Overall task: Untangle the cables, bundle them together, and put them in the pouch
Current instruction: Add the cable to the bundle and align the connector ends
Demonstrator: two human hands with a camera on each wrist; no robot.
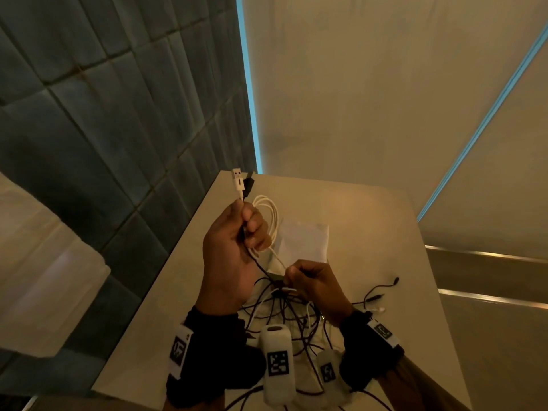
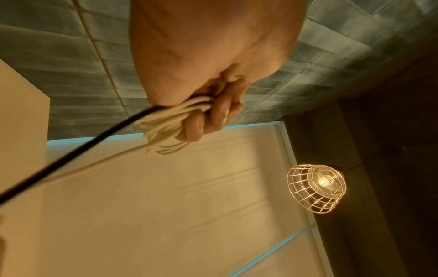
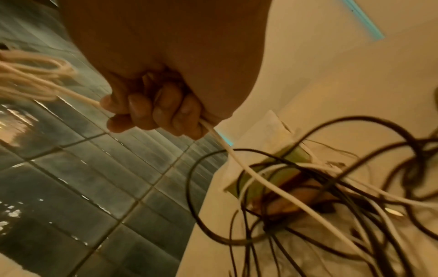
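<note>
My left hand [image 1: 237, 241] is raised above the table and grips a coil of white cable [image 1: 268, 216] together with a black cable; a white USB plug [image 1: 237, 180] and a black plug [image 1: 248, 182] stick up from the fist. In the left wrist view the curled fingers [image 2: 213, 116] clamp the white loops [image 2: 166, 129]. My right hand [image 1: 308, 281] is lower and pinches the white cable's free run [image 3: 239, 165] close to the tangle of black and white cables [image 1: 293, 315] on the table. A white pouch [image 1: 304, 241] lies flat behind the hands.
The beige table [image 1: 370, 232] has its left edge beside a dark tiled wall [image 1: 103, 114]. Loose black cable ends [image 1: 382, 287] trail to the right. A cage lamp [image 2: 317, 187] appears in the left wrist view. White marker-tagged wrist devices [image 1: 277, 363] sit near the front edge.
</note>
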